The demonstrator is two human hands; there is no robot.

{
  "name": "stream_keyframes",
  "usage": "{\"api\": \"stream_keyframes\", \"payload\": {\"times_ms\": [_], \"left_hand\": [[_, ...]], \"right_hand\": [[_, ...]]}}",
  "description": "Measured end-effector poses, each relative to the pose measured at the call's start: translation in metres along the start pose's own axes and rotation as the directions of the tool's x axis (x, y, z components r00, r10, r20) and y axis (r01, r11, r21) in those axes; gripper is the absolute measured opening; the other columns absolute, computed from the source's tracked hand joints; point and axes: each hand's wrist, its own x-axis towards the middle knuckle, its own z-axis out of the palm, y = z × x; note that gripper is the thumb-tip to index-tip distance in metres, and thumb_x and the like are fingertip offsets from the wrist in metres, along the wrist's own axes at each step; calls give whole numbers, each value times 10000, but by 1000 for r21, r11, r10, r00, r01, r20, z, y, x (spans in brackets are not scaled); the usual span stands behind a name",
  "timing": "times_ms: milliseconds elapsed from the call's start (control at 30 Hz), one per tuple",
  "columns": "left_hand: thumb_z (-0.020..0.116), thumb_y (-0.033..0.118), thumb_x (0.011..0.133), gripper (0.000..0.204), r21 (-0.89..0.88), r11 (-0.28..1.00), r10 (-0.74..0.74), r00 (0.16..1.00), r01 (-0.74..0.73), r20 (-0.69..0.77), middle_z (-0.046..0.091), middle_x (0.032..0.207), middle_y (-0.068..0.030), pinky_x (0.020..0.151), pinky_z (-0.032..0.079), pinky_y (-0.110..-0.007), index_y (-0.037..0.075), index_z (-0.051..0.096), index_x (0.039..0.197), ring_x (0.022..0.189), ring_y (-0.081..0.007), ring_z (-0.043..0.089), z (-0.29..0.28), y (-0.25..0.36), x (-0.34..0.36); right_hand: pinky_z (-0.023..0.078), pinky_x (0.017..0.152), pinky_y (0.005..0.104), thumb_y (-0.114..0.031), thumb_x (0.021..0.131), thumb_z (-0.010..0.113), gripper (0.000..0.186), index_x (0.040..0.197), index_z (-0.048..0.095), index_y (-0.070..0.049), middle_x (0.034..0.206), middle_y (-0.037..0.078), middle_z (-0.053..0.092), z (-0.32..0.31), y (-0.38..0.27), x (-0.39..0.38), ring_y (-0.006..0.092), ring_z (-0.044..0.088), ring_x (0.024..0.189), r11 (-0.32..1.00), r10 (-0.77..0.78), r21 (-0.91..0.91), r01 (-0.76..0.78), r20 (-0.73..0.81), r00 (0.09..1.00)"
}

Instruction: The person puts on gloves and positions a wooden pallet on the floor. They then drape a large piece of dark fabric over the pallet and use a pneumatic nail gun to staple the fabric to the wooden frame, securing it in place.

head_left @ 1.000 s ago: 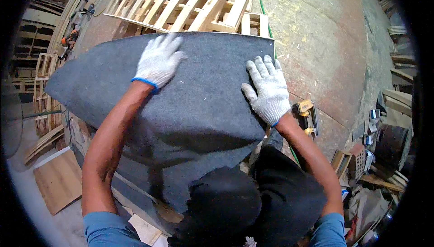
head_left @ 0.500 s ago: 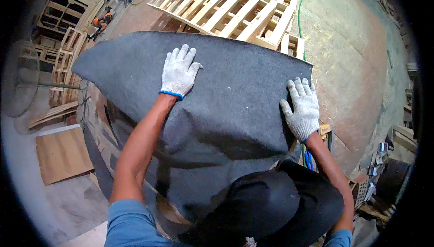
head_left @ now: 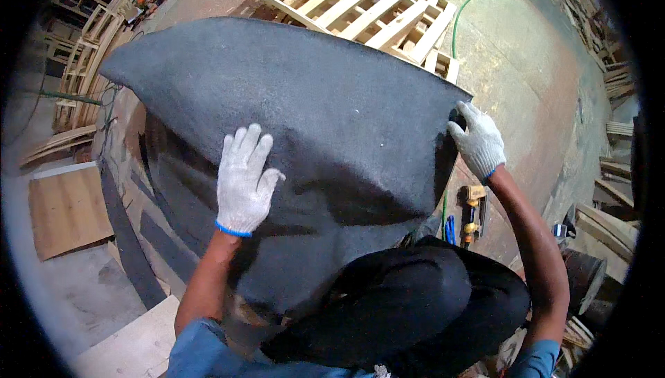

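1. The left hand point(head_left: 246, 181), in a white glove, is spread palm down, its fingers reaching away from the person and slightly parted, the thumb out to the right. It grasps nothing; it lies over the cloth point(head_left: 305, 80), though I can't tell whether the palm presses on it.
2. The right hand point(head_left: 478, 139), gloved too, is at the cloth's right edge near the far corner, fingers bent and thumb apart from them. I can't tell whether it pinches the edge.
3. The left forearm comes up nearly straight from below; the right bends out at the elbow, and its hand angles inward.
4. The dark grey cloth spreads out in front of the knees point(head_left: 415, 288), rumpled on the near side, its far edge along the slatted frame point(head_left: 377, 14).
5. Right of the cloth lies a yellow nail gun point(head_left: 473, 212).
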Motion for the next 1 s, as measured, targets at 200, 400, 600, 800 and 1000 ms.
{"api": "stream_keyframes", "payload": {"times_ms": [200, 400, 600, 800, 1000], "left_hand": [[715, 125, 854, 506, -48, 999, 2, 982, -11, -190, 650, 1272, -174, 1106, 386, -528, 37, 606, 1340, 1160, -388, 596, -27, 10, 42], [688, 191, 870, 441, -62, 997, 48, 998, -44, 51, 630, 1312, -183, 1145, 345, -530, 52, 644, 1285, 1238, -394, 556, 14, 39, 77], [696, 180, 819, 394, -27, 1000, 14, 998, -13, 64, 632, 1268, -187, 1118, 343, -569, 18, 666, 1177, 1195, -409, 547, 46, 35, 65], [698, 158, 810, 415, 8, 1000, 25, 997, -26, 68, 632, 1284, -183, 1116, 357, -563, 28, 668, 1203, 1211, -402, 550, 50, 31, 67], [702, 172, 815, 453, -75, 997, 21, 999, -18, 46, 621, 1315, -202, 1137, 341, -564, 22, 656, 1240, 1246, -419, 547, 32, 30, 48]], "right_hand": [[511, 930, 453, -403, 933, 573, 490, 1229, 636, -18, 1123, 244, 682, -8, -31, 90, 423, 653, 1032, 999, -22, 28, 26, -134, 991], [509, 921, 442, -545, 1006, 405, 593, 1137, 691, -42, 1089, 232, 709, 45, -34, 150, 407, 668, 1046, 996, 47, 61, -70, 320, 946], [509, 931, 402, -725, 917, 468, 774, 1155, 709, -29, 1116, 214, 715, 23, -25, 166, 335, 679, 1056, 961, 75, 194, -195, 497, 864], [494, 971, 374, -703, 904, 445, 767, 1207, 680, -38, 1194, 226, 685, 31, -23, 171, 354, 657, 1066, 954, 0, 239, -180, 603, 797], [533, 791, 449, -776, 878, 402, 855, 1029, 725, 1, 911, 247, 718, 21, -37, 155, 391, 699, 846, 998, -35, 70, -7, 578, 815]]}}
